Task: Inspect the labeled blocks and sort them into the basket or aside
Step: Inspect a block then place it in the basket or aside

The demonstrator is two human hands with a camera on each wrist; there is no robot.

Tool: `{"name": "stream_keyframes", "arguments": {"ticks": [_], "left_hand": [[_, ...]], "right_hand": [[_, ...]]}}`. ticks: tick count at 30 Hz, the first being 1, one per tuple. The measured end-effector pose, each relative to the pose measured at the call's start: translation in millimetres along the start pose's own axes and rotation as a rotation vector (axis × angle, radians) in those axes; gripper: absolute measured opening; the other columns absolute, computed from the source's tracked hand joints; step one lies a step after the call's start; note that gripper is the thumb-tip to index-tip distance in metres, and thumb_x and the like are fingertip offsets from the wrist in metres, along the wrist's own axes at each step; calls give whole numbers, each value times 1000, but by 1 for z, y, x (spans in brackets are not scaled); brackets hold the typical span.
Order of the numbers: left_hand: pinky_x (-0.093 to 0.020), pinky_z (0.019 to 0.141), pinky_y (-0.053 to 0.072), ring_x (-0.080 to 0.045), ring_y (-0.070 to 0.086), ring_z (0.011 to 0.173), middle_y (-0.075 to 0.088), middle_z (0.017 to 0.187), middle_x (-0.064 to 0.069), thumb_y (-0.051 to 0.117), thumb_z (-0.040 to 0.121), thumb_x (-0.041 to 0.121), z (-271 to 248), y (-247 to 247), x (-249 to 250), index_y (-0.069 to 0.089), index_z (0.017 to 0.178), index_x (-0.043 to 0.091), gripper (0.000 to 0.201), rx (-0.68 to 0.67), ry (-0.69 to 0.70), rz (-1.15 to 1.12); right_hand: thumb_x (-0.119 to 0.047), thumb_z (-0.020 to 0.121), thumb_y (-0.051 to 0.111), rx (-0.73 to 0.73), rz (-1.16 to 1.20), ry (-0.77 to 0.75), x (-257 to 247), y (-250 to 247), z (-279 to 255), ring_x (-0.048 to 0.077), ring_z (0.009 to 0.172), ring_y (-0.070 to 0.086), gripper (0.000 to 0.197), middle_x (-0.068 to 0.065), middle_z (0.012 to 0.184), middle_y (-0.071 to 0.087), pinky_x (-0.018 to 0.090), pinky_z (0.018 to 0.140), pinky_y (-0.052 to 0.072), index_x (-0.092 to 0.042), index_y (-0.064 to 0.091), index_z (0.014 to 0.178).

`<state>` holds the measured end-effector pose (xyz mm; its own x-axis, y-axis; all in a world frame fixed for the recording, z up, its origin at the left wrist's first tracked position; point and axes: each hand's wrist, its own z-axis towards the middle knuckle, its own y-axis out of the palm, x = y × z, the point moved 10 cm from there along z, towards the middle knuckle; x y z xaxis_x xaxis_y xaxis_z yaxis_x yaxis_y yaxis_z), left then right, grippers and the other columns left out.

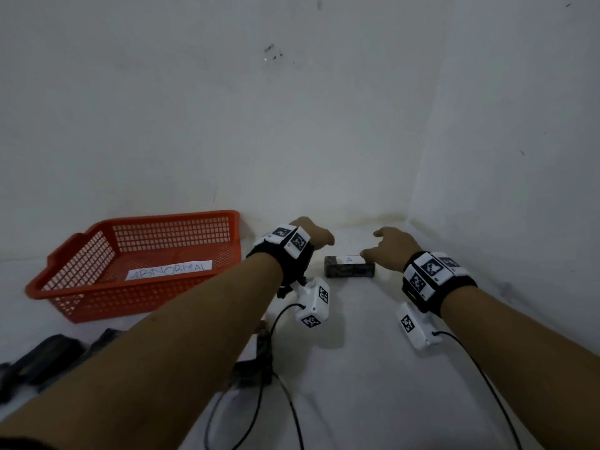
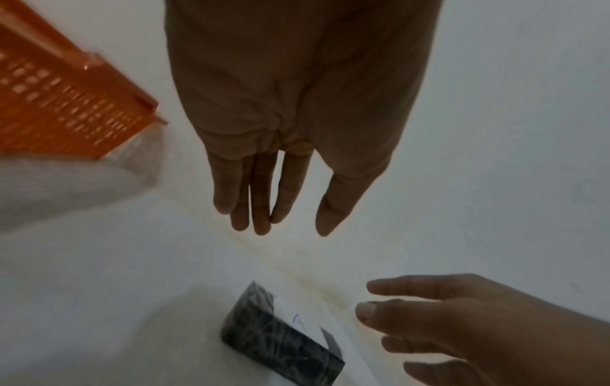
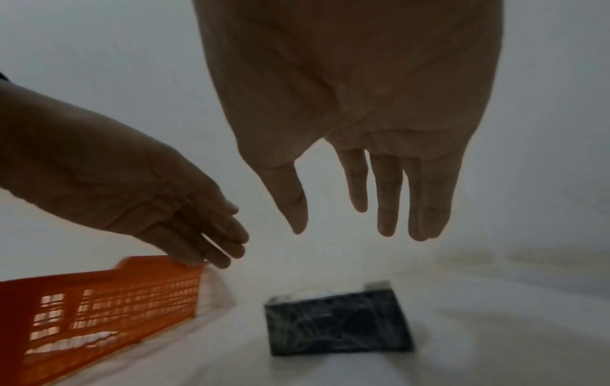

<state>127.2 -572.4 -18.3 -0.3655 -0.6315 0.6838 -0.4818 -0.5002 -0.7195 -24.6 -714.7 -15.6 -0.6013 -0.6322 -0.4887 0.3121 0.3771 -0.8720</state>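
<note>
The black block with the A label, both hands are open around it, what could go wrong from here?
1. The black block bears an A label and the red basket reads ABNORMAL; the blurred letter might be misread.
2. Cables trail from the wrists and could snag as the left hand or right hand moves.

Light: dim, flat, greyish; soft shadows beneath both forearms.
Focus: wrist views soft, orange perforated plastic basket (image 2: 66,104) smeared.
Distortion: wide-angle bending at edges.
</note>
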Motion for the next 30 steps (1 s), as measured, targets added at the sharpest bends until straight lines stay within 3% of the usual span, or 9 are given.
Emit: {"name": "stream_keyframes", "arguments": {"ticks": [3,6,10,13,15,17,19,23,30], "left_hand": [[-32,73,47,-33,67,107,70,112,-18,73,89,43,-35,-34,12,69,111,0,48,59,80,171],[-28,69,47,-28,64,90,66,89,-9,69,91,44,-74,-63,1,64,83,7,38,62,136,274],[-33,80,51,-31,67,100,71,102,-14,67,92,44,-126,-99,-35,72,110,1,47,100,171,414],[-29,63,45,-33,64,88,66,84,-11,66,93,43,-161,-120,-67,68,89,4,39,93,167,520],[-34,70,51,-30,66,92,71,92,-10,63,94,46,-182,-135,-85,72,97,5,42,91,169,601],[-39,84,57,-29,68,99,73,107,-11,64,93,46,-202,-152,-105,70,119,4,50,116,162,616],[-37,77,56,-24,69,87,75,98,-9,65,91,45,-216,-165,-128,72,118,8,47,124,151,603],[-32,66,55,-17,65,71,72,81,-3,67,89,46,-241,-183,-174,76,102,13,36,117,104,599],[-31,87,57,-17,69,97,75,110,0,70,90,40,-273,-199,-230,71,121,19,37,121,102,474]], "right_hand": [[-45,90,74,-40,-28,-89,-30,5,-27,28,142,49,85,12,156,48,35,112,42,-11,35,158],[-52,87,73,-73,-66,-181,-66,16,-58,27,142,48,93,10,156,50,35,110,41,-12,30,160],[-66,84,69,-97,-134,-293,-118,38,-102,28,149,38,103,8,164,37,43,118,36,-17,23,163],[-71,84,65,-93,-167,-390,-159,54,-135,28,152,34,105,8,168,31,45,121,34,-17,22,163],[-71,85,65,-132,-173,-447,-186,63,-160,28,151,35,103,8,167,33,43,120,34,-16,25,162],[-60,90,67,-175,-163,-522,-212,71,-186,29,141,48,81,11,156,48,38,113,40,-15,43,153],[-55,88,69,-189,-140,-597,-237,77,-208,26,120,62,58,4,133,65,37,102,50,-23,59,134],[-75,57,63,-218,-77,-688,-270,107,-228,17,106,66,76,-8,114,69,42,94,57,-36,60,123],[-57,77,77,-329,-189,-773,-321,171,-263,22,121,62,80,-1,133,62,42,102,53,-20,52,144]]}}
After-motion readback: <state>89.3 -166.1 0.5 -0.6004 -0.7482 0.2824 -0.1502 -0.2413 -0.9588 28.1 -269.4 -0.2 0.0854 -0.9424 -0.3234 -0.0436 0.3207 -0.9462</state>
